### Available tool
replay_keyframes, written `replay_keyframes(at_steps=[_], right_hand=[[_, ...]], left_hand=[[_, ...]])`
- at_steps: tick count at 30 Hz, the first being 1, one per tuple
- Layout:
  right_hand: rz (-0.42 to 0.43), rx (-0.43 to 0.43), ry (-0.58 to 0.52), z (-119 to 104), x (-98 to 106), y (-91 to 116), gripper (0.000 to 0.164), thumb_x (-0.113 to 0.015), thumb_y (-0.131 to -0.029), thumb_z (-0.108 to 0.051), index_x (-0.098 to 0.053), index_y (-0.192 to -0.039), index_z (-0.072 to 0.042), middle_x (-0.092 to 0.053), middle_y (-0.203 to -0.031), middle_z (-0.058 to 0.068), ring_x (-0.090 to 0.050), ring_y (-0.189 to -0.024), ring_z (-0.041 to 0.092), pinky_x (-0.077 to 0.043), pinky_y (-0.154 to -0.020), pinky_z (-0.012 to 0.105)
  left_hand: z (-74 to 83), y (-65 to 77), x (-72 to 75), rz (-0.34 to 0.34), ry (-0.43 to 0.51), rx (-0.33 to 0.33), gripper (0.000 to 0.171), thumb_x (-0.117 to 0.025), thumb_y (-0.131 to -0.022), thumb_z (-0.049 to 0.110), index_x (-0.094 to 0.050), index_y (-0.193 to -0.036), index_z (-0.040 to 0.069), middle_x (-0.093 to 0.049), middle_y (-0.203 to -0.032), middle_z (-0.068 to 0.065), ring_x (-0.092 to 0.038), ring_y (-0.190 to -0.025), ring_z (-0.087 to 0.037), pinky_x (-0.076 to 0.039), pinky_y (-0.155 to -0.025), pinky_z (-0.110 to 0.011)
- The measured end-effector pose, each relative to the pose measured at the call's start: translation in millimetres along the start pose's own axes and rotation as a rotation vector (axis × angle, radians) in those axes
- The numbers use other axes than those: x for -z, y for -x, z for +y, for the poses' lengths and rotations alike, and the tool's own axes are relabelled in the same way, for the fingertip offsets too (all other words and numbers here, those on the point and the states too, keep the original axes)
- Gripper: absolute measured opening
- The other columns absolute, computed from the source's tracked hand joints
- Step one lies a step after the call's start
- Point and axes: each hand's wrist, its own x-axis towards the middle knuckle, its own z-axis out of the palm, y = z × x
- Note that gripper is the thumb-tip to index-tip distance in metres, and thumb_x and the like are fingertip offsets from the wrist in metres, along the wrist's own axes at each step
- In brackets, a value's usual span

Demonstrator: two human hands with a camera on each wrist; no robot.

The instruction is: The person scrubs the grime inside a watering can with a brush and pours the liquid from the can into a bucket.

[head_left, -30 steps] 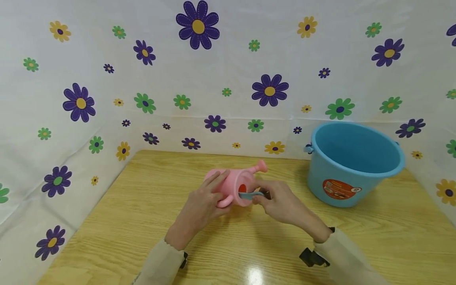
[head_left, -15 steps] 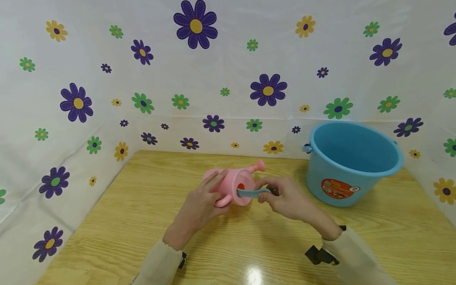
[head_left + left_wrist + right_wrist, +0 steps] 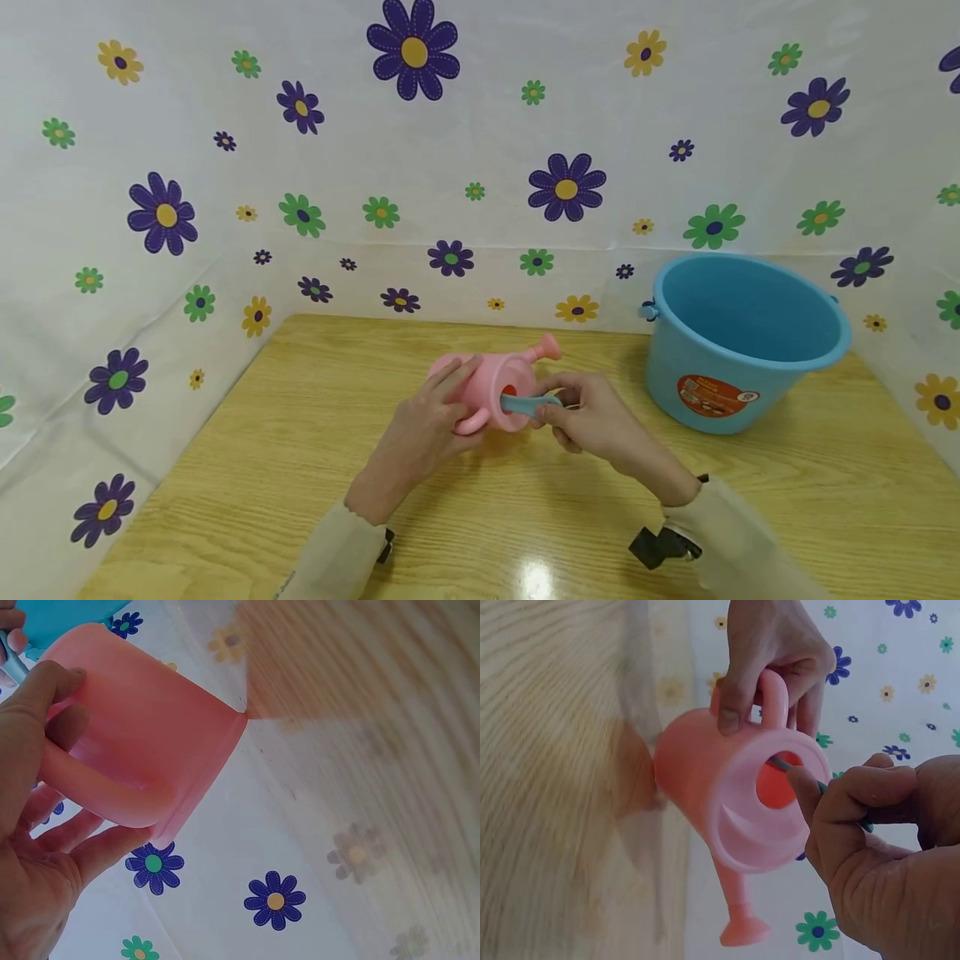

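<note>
Left hand (image 3: 422,429) holds watering can (image 3: 486,385), right hand (image 3: 597,421) blue tool (image 3: 523,405).

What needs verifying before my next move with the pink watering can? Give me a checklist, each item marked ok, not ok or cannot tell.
1. Left hand gripping the pink watering can: ok, at the handle side.
2. Right hand pinching the pale blue tool: ok.
3. Can upright: not ok, it is tilted.
4. Tool clear of the opening: not ok, its far end is inside.
5. Anything on the tool's hidden end: cannot tell.
6. Blue bucket upright on the table: ok.
</note>
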Motion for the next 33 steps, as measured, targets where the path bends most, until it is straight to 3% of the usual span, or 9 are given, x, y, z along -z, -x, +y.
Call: replay_keyframes(at_steps=[7,18,27,33], right_hand=[[0.021,-0.077,-0.118,-1,-7,-6,0.029,-0.063,-0.099,-0.006,-0.061,-0.126,0.005,-0.058,-0.068,0.001,-0.045,-0.055,0.011,-0.036,-0.051,0.021],[0.006,-0.126,-0.252,7,-16,-15,0.026,-0.062,-0.099,-0.004,-0.058,-0.123,0.006,-0.059,-0.068,0.0,-0.046,-0.057,0.009,-0.037,-0.051,0.019],[0.0,-0.159,-0.292,8,-15,-14,0.029,-0.063,-0.099,-0.005,-0.057,-0.125,0.005,-0.06,-0.07,-0.002,-0.047,-0.059,0.008,-0.036,-0.052,0.017],[-0.019,-0.153,-0.321,7,-8,-8,0.033,-0.062,-0.1,-0.006,-0.056,-0.129,0.008,-0.059,-0.071,-0.004,-0.046,-0.06,0.007,-0.035,-0.052,0.016]], left_hand=[[0.2,-0.8,-0.9,0.004,-0.019,-0.007,0.032,-0.086,-0.082,0.021,-0.064,-0.062,0.009,-0.062,-0.145,-0.014,-0.059,-0.134,-0.037,-0.064,-0.086,-0.037],[-0.1,-0.5,-3.1,0.009,-0.033,-0.014,0.032,-0.087,-0.081,0.022,-0.064,-0.061,0.01,-0.062,-0.144,-0.014,-0.06,-0.133,-0.036,-0.065,-0.081,-0.034],[0.2,0.3,-3.0,0.01,-0.015,-0.01,0.033,-0.086,-0.081,0.02,-0.062,-0.06,0.01,-0.062,-0.144,-0.013,-0.06,-0.133,-0.036,-0.065,-0.079,-0.033],[-0.7,0.8,-1.8,0.006,-0.001,-0.007,0.03,-0.087,-0.081,0.021,-0.066,-0.063,0.009,-0.061,-0.145,-0.014,-0.059,-0.134,-0.037,-0.064,-0.084,-0.035]])
